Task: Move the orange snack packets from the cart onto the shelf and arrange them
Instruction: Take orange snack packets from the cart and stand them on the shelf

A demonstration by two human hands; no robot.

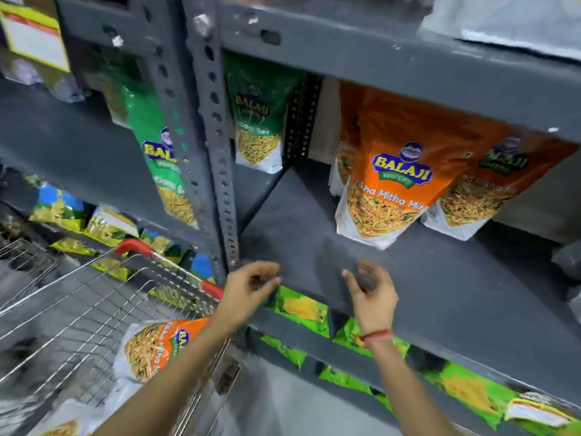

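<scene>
Two orange snack packets stand upright on the grey shelf [440, 278]: one in front [386, 184], another to its right [481, 187], with a third partly hidden behind them. One more orange packet [157, 347] lies in the wire cart [78, 309] at lower left, partly covered by my left forearm. My left hand [251, 287] hovers at the shelf's front edge, fingers apart and empty. My right hand [374, 294] is just to its right over the bare shelf, fingers spread, holding nothing. Both hands are blurred.
Green snack packets [257, 111] stand at the shelf's back left and in the left bay [157, 158]. A perforated grey upright [220, 152] divides the bays. Bright green packets [301, 306] fill the shelf below. The cart's red handle [135, 245] is near the upright.
</scene>
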